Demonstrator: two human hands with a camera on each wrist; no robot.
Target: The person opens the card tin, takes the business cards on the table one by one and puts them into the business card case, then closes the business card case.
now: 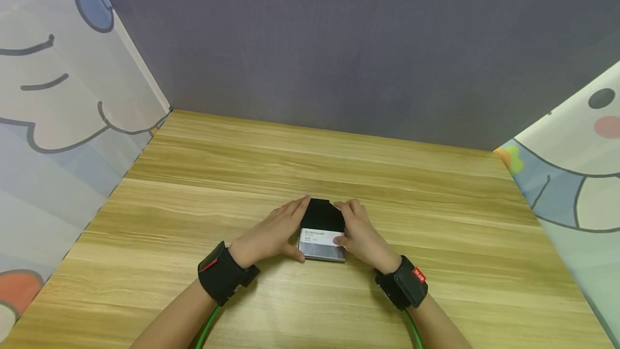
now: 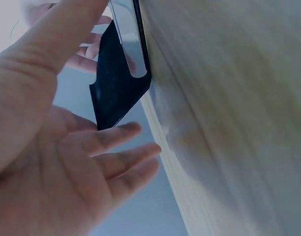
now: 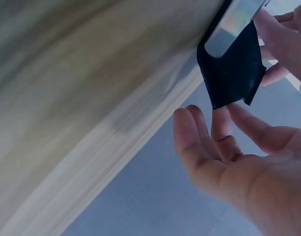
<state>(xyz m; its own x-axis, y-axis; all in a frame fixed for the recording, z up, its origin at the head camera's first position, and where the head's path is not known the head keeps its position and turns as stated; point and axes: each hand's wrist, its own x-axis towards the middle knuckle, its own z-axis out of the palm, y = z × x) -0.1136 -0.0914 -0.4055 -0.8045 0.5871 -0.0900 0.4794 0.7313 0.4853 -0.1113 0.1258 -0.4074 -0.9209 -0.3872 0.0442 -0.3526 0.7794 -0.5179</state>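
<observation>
A card case [image 1: 322,252] lies on the table between the two hands, its black flap [image 1: 321,214] folded up and back, away from the person. At the case's mouth shows a white printed card [image 1: 316,234], with a clear or silvery face below it. My left hand [image 1: 273,233] rests along the case's left side, fingers fairly straight, index fingertip by the flap's upper corner and thumb at the lower corner. My right hand [image 1: 360,233] holds the right side, thumb over the card and fingers bent behind the flap. Both wrist views show the flap [image 2: 113,81] standing between the hands.
The wood-grain table [image 1: 411,193] spreads around the hands. A grey panel [image 1: 329,42] rises at its far edge. Cartoon-printed sheets [image 1: 58,85] flank both sides. Each wrist wears a black band [image 1: 222,273] with a green cable [image 1: 208,327] trailing toward the person.
</observation>
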